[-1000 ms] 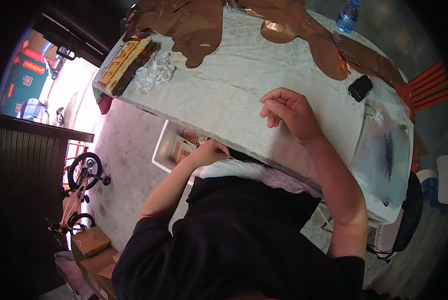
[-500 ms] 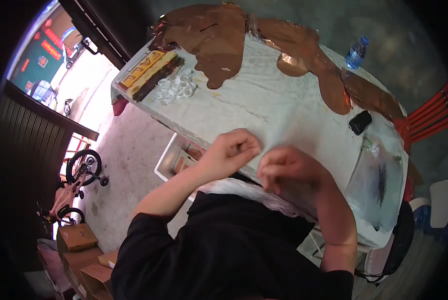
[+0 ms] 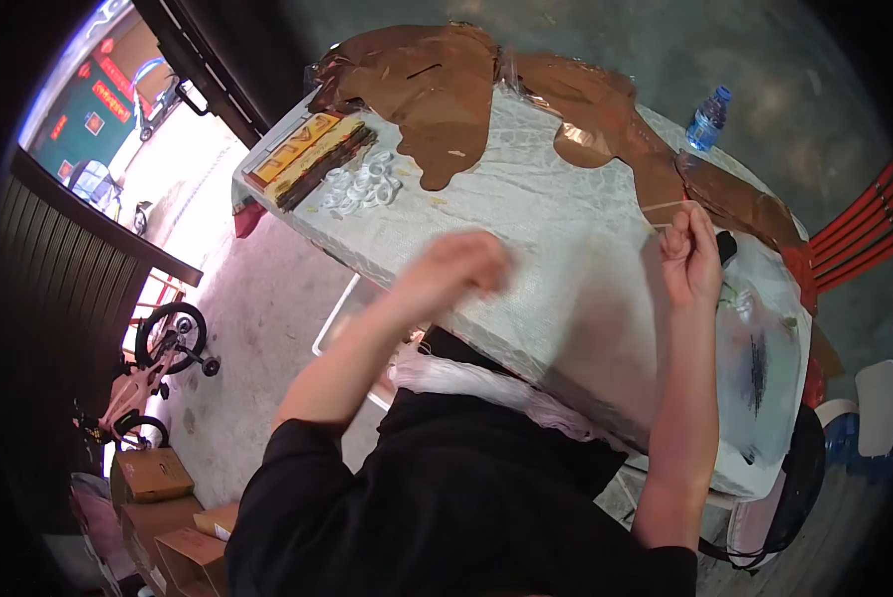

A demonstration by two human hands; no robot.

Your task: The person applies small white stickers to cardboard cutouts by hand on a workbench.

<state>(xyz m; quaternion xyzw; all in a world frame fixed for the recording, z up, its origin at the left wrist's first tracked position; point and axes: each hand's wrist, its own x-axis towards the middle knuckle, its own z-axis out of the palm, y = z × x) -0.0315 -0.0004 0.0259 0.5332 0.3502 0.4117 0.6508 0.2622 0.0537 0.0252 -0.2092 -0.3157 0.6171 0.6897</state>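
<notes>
My right hand (image 3: 690, 257) is raised over the right part of the table, fingers curled in a pinch. From its fingertips a thin white thread (image 3: 656, 206) stretches off to the left. My left hand (image 3: 458, 267) hovers above the near edge of the table, smeared by motion; its fingers look bent, but what they hold, if anything, does not show. Across my lap lies a bundle of white thread (image 3: 486, 386). A heap of small white rings (image 3: 362, 184) lies at the table's left end, beside a yellow and red printed box (image 3: 307, 159).
Brown sheeting (image 3: 437, 99) runs along the far side of the white-covered table (image 3: 526, 219). A water bottle (image 3: 707, 119) and a clear plastic bag (image 3: 755, 368) are at the right. Red chair slats (image 3: 860, 229), cardboard boxes (image 3: 158, 473) and a small bike (image 3: 168, 348) stand around.
My right hand has swung away to the right and up from beside my left hand, and a thread now shows at its fingertips. My left hand stays near its place, now blurred.
</notes>
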